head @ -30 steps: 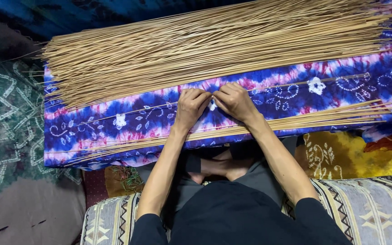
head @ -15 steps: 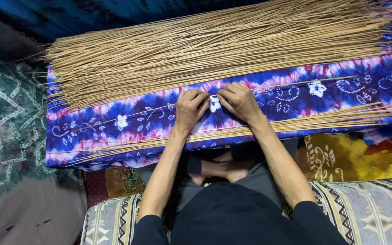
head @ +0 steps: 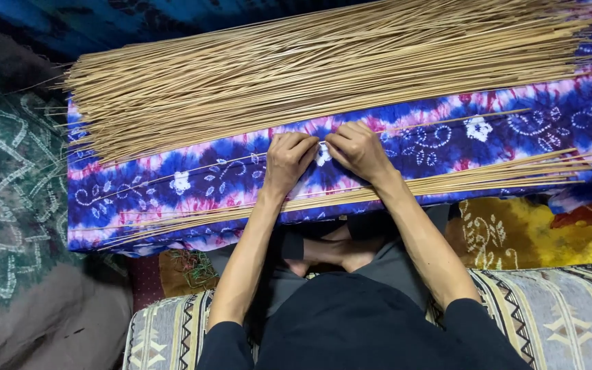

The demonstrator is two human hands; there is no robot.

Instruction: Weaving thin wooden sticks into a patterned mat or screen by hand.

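Currently both your hands sit knuckles-up in the middle of the blue, purple and pink tie-dye cloth with white flower prints (head: 193,185). Your left hand (head: 289,161) and right hand (head: 359,149) nearly meet, fingers curled and pressed together; they seem to pinch one thin tan stick (head: 440,122) that runs off to the right across the cloth, but the grip itself is hidden under the knuckles, so can't confirm. Two stick groups: one large pile of thin tan sticks (head: 323,75) on the far side of the cloth, too many to count, and one smaller flat bundle of the same sticks (head: 488,177) along the near edge, passing under your wrists. One striped patterned cushion (head: 570,315) under your arms, one yellow patterned fabric (head: 515,233) at right, one green patterned fabric (head: 1,178) at left.
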